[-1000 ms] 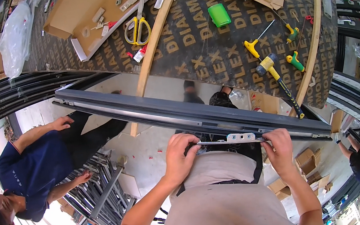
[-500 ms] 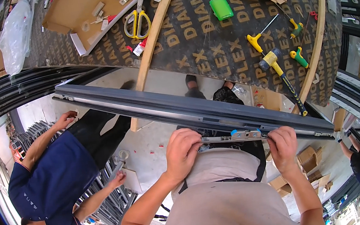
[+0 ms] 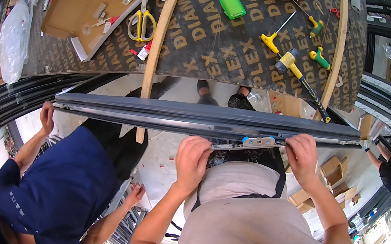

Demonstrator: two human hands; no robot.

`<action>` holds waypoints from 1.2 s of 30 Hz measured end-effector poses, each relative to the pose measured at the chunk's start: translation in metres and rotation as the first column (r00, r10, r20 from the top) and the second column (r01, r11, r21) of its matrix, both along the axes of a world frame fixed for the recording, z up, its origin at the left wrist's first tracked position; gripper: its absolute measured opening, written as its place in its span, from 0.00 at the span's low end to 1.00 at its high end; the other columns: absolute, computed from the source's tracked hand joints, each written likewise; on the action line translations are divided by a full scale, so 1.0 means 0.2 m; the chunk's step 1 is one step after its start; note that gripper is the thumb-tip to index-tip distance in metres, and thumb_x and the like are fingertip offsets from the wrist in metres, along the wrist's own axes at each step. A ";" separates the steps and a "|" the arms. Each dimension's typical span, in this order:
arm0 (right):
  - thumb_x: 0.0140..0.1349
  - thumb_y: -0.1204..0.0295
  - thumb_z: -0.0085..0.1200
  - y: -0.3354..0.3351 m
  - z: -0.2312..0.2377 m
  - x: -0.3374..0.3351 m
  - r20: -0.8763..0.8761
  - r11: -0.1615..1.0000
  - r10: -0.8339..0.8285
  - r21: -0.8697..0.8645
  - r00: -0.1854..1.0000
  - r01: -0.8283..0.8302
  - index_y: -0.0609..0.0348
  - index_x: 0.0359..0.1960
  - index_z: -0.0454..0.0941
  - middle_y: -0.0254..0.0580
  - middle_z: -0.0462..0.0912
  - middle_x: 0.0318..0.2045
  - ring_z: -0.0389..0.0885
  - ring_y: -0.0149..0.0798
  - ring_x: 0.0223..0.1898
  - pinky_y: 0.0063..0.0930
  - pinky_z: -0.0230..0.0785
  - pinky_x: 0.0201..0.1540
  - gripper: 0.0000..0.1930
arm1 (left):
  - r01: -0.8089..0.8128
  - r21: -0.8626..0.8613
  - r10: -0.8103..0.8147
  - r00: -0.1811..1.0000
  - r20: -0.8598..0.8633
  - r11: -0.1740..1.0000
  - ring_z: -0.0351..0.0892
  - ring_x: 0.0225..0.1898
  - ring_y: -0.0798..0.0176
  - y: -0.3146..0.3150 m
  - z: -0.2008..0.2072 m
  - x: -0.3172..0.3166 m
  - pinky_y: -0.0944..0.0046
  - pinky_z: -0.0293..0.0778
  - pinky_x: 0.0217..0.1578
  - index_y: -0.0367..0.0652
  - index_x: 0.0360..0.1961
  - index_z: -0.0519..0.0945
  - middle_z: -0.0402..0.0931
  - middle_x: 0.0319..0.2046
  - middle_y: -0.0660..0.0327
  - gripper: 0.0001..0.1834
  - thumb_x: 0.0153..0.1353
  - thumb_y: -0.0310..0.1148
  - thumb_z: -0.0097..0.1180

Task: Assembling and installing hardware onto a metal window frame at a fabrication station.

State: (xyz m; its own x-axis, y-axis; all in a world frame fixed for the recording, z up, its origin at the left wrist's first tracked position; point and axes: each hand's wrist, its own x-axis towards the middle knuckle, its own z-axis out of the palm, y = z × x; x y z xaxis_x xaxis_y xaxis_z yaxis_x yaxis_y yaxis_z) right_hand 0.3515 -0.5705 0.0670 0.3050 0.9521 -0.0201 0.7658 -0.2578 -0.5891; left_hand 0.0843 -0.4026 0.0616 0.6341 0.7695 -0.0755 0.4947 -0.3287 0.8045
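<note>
Along the front side of a long dark grey window-frame profile (image 3: 195, 117), I hold a thin metal hardware strip (image 3: 258, 141) with a silver plate and small blue clips on it. My left hand (image 3: 192, 161) pinches the strip's left end with bent fingers. At its other end, my right hand (image 3: 303, 156) is closed on it between thumb and fingers. The strip lies close against the profile; whether it sits in the groove I cannot tell. Two wooden battens (image 3: 151, 65) pass beneath the profile.
A dark printed board (image 3: 213, 34) bears a yellow-and-black mallet (image 3: 292, 61), yellow scissors (image 3: 142, 25), a green box (image 3: 232, 6), hex keys (image 3: 269, 41) and a cardboard box (image 3: 104, 5). At the left, a co-worker in dark blue (image 3: 64, 185) reaches to the profile's end.
The co-worker's upper hand has moved up to the profile's left end, and their body has shifted nearer. My hands keep their grip on the strip. The view has shifted slightly.
</note>
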 end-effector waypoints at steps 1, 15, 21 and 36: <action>0.47 0.82 0.65 -0.01 0.00 0.00 -0.006 1.000 0.000 0.005 1.000 0.000 0.60 0.38 0.80 0.43 0.81 0.36 0.78 0.50 0.42 0.41 0.72 0.47 0.14 | -0.005 -0.006 0.005 1.000 -0.004 1.000 0.78 0.44 0.49 0.00 -0.01 0.00 0.53 0.73 0.48 0.39 0.36 0.79 0.80 0.37 0.57 0.14 0.47 0.17 0.64; 0.50 0.79 0.64 -0.05 0.10 0.05 -0.284 0.996 -0.015 -0.090 0.959 -0.011 0.60 0.33 0.79 0.45 0.80 0.33 0.77 0.50 0.37 0.40 0.71 0.41 0.09 | -0.107 -0.236 0.079 0.989 -0.125 0.966 0.76 0.40 0.49 0.05 0.07 0.00 0.55 0.72 0.43 0.39 0.37 0.78 0.79 0.35 0.56 0.10 0.53 0.21 0.63; 0.50 0.71 0.69 -0.10 0.09 0.01 -0.482 0.938 -0.197 -0.347 0.854 0.021 0.59 0.45 0.79 0.46 0.81 0.31 0.79 0.48 0.30 0.37 0.72 0.33 0.20 | -0.045 -0.280 0.015 0.994 -0.108 0.959 0.77 0.38 0.51 0.05 0.04 -0.01 0.56 0.73 0.42 0.41 0.39 0.78 0.77 0.33 0.55 0.10 0.55 0.23 0.62; 0.52 0.73 0.63 0.00 0.01 -0.06 -0.085 0.987 0.132 -0.079 0.988 -0.138 0.58 0.33 0.75 0.49 0.74 0.21 0.75 0.56 0.25 0.46 0.65 0.29 0.09 | -0.107 -0.348 0.078 0.992 -0.095 0.931 0.81 0.44 0.57 0.37 0.06 -0.13 0.59 0.77 0.48 0.38 0.48 0.79 0.81 0.38 0.55 0.13 0.65 0.32 0.58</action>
